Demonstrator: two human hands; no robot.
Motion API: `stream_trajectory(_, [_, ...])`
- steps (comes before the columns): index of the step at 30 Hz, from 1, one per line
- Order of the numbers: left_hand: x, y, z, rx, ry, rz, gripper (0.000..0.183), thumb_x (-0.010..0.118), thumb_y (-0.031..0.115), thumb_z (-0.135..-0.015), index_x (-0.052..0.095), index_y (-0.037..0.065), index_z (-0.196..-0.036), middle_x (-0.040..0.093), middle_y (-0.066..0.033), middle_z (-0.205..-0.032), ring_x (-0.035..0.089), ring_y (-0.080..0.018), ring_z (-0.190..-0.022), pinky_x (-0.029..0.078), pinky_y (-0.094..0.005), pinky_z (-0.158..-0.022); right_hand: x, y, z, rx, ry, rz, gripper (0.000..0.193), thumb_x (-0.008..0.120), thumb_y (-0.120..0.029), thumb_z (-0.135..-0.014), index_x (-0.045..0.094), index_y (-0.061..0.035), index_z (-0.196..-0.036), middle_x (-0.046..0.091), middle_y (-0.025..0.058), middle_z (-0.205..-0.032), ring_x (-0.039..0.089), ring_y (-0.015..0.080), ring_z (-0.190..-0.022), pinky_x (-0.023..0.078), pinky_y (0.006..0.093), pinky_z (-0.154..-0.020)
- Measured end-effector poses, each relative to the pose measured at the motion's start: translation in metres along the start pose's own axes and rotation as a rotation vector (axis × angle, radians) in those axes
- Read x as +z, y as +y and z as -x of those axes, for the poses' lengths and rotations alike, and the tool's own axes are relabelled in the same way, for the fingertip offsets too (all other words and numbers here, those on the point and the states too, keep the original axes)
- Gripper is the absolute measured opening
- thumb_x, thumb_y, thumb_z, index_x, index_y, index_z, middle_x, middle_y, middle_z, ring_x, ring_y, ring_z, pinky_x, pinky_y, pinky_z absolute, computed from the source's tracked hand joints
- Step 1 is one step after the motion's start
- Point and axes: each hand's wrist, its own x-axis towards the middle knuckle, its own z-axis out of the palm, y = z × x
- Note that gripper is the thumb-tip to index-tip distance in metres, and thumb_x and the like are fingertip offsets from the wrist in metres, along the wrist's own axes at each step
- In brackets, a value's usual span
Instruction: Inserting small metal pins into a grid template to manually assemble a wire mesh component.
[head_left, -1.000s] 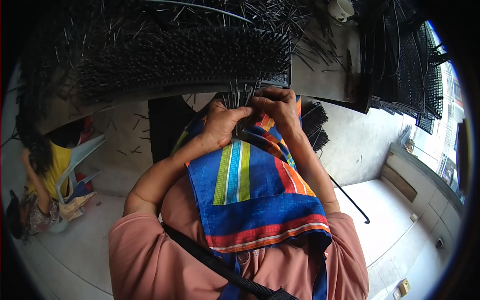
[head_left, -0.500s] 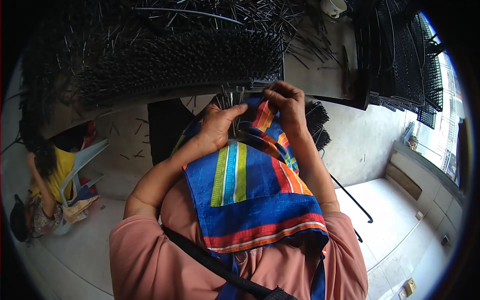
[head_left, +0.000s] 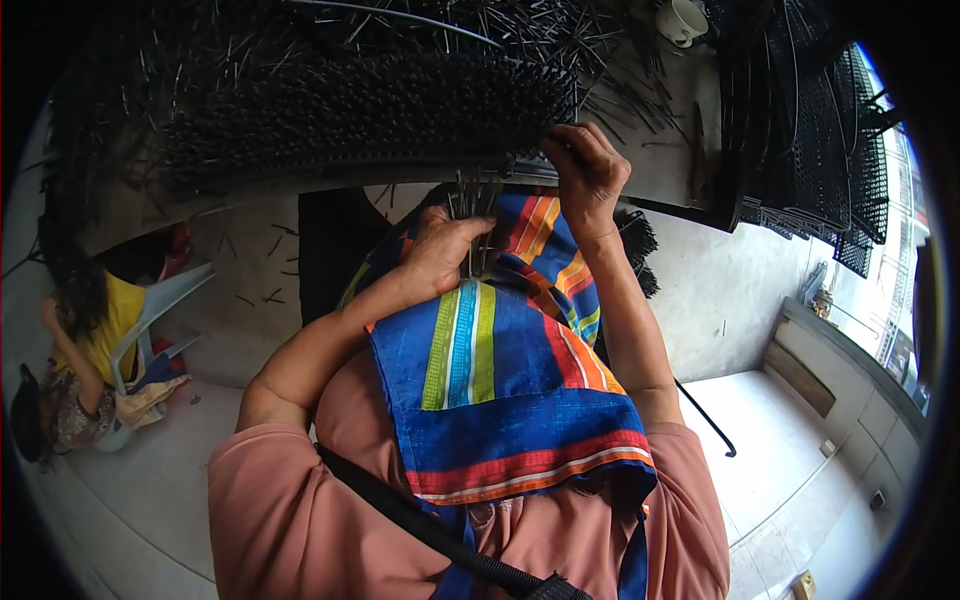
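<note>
My left hand (head_left: 438, 246) is closed around a bundle of thin dark strips (head_left: 477, 196), held upright just below the table's near edge. The thumb lies across the bundle. Up and to the right, my right hand (head_left: 592, 172) has its fingers pinched together at the near right corner of a long black rack (head_left: 480, 165). Whatever may be between those fingertips is hidden. Rows of short dark strips (head_left: 370, 110) stand densely in the rack. A striped blue apron (head_left: 520, 420) covers my lap beneath both hands.
Loose dark strips (head_left: 640, 105) litter the table around the rack. A white cup (head_left: 682, 22) stands at the back right, beside stacked black mesh panels (head_left: 810, 120). At far left, another person (head_left: 85, 390) is near a grey chair (head_left: 160, 310). Some strips lie on the floor.
My right hand has moved up and to the right, from near the bundle to the rack's near right corner. My left hand still holds the bundle in nearly the same place.
</note>
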Motion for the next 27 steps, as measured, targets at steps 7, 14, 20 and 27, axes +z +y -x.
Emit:
stream_trajectory(7, [0.005,-0.003,-0.004,0.057,0.006,0.019,0.01,0.064,-0.003,-0.078,0.067,0.0,-0.088,0.068,-0.0114,-0.081,0.066,-0.0212,-0.069,0.056,-0.0349,-0.058,0.005,0.006,-0.002,0.001,-0.053,0.217,0.013,0.071,0.002,-0.072,0.068,0.0021,-0.085,0.059,0.0073,-0.07,0.056,0.0115,-0.06,0.043,0.0235,-0.056])
stream_trajectory(14, [0.009,0.002,-0.01,-0.01,0.026,0.082,0.015,0.064,-0.005,-0.077,0.066,-0.001,-0.091,0.067,-0.012,-0.084,0.066,-0.0219,-0.071,0.055,-0.0342,-0.06,0.007,0.004,-0.006,-0.034,-0.047,0.222,0.013,0.07,0.0,-0.072,0.069,-0.0014,-0.085,0.061,0.0088,-0.07,0.06,0.0181,-0.059,0.046,0.0262,-0.056])
stream_trajectory(20, [0.009,0.004,-0.01,-0.003,0.015,0.13,0.018,0.065,-0.003,-0.078,0.064,-0.002,-0.095,0.066,-0.0131,-0.084,0.066,-0.0216,-0.072,0.053,-0.0323,-0.062,0.003,-0.004,-0.018,-0.131,-0.167,0.366,0.009,0.07,-0.006,-0.073,0.069,-0.0043,-0.081,0.063,0.0101,-0.074,0.062,0.0267,-0.063,0.049,0.0321,-0.056])
stream_trajectory(27, [0.015,0.01,-0.004,0.004,-0.026,0.152,0.018,0.065,-0.003,-0.079,0.063,-0.001,-0.097,0.066,-0.012,-0.084,0.064,-0.0202,-0.072,0.051,-0.0311,-0.062,0.006,-0.003,-0.015,-0.227,-0.256,0.524,0.008,0.068,-0.011,-0.075,0.068,-0.0103,-0.083,0.06,0.0064,-0.073,0.061,0.0274,-0.061,0.047,0.0357,-0.052])
